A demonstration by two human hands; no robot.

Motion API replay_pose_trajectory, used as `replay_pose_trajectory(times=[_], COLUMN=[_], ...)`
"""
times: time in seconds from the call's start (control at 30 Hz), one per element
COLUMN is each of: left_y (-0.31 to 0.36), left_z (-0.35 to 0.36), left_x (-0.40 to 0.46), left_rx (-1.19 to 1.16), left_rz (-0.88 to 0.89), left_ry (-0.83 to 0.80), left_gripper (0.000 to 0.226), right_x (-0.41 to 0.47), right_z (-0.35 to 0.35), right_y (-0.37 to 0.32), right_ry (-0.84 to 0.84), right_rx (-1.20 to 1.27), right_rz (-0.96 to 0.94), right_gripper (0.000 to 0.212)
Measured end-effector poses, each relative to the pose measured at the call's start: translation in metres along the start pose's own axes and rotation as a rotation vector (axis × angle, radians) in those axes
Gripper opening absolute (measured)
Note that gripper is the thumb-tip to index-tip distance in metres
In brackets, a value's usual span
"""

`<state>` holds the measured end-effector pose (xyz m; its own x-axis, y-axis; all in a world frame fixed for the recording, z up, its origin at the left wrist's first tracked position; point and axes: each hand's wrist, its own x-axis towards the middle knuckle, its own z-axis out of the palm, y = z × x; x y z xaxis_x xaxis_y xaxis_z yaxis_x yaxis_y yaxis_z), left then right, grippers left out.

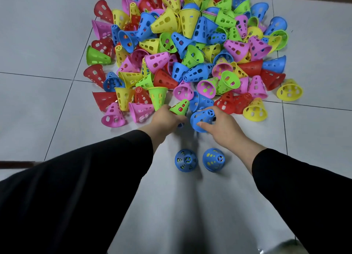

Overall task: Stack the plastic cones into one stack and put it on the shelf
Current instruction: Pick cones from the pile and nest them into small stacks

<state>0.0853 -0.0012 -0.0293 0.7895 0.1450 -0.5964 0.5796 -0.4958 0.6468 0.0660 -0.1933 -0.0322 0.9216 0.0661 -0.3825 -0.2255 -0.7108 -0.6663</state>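
A big messy pile of plastic cones (190, 50) in red, yellow, blue, pink and green was dumped across the tiled floor (38, 44). A blue cone (202, 119) at the pile's near edge was gripped by the right hand (221, 128), thumb on the rim side and fingers wrapped over the top. A green cone (180, 107) was held by the left hand (163, 118), fingers curled around it. Two more blue cones, one (186, 160) beside the other (213, 159), were stood upright on the floor closer in, with yellow seen through the holes, so they were probably stacks. No shelf was seen.
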Motion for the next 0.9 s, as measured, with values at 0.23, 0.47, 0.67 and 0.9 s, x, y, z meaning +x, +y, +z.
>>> replay_pose_trajectory(times=[0.23,0.47,0.67,0.9], left_y=[-0.007,-0.042,-0.063,-0.096], left_z=[-0.027,-0.007,0.031,0.059], left_x=[-0.045,-0.109,-0.132,-0.119], left_rx=[-0.267,-0.238,-0.154,0.100], left_rz=[0.191,0.348,0.451,0.341], left_ry=[0.043,0.087,0.142,0.113], left_gripper=[0.056,0.060,0.064,0.057], right_x=[-0.043,-0.113,-0.131,-0.116], right_z=[-0.026,-0.032,-0.017,0.007], right_y=[-0.014,-0.007,0.020,0.046], right_ry=[0.171,0.255,0.169,0.016], right_rx=[0.038,-0.058,-0.254,-0.300], right_rz=[-0.073,-0.133,-0.116,-0.071], right_gripper=[0.034,0.037,0.041,0.041])
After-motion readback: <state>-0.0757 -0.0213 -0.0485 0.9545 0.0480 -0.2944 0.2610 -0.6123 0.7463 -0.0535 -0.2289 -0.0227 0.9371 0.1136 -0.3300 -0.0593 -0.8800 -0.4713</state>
